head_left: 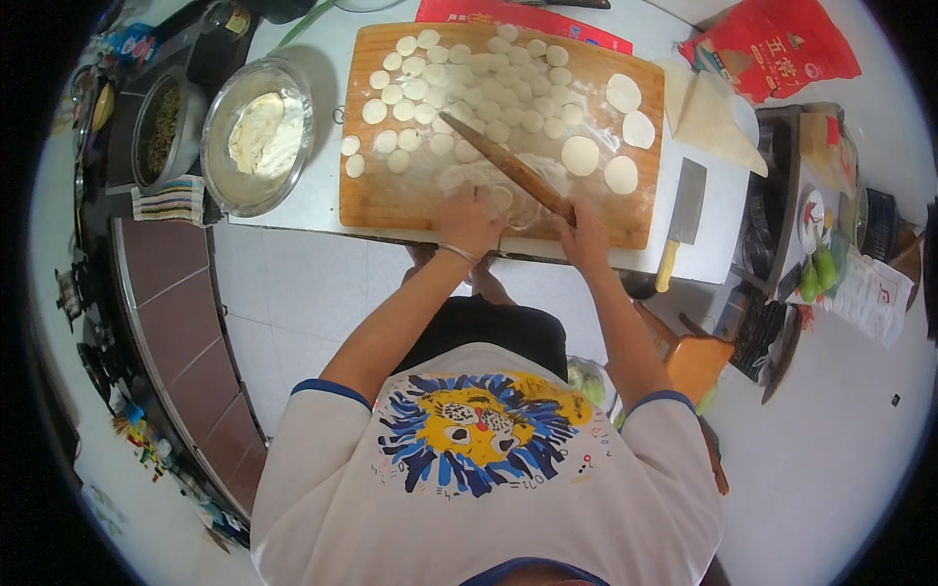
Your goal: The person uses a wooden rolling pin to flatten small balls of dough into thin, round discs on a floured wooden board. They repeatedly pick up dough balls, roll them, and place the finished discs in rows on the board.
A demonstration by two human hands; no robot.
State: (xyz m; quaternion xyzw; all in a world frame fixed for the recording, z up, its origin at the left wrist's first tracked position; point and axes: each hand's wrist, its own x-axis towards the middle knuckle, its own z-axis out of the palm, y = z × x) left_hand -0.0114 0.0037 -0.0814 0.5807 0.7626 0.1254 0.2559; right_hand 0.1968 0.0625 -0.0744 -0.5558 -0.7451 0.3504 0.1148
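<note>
A wooden rolling pin [513, 171] slants over the board, its near end gripped in my right hand [586, 234]. The pin's tapered far end points toward the upper left, above the dough pieces. My left hand [469, 224] is low over the board's near edge, its fingers closed at the edge of a small dough round [500, 200]. Many small dough pieces [489, 88] cover the middle and left of the floured wooden board [366, 200]. Larger flat wrappers, one of them a rolled dough circle [579, 156], lie along the board's right side.
A cleaver [687, 200] with a pale handle lies right of the board. To the left stand a metal basin [220, 186] with a lump of dough [259, 132] and a bowl of dark filling [161, 122]. A red bag [772, 49] is at the far right, near a cloth [708, 112].
</note>
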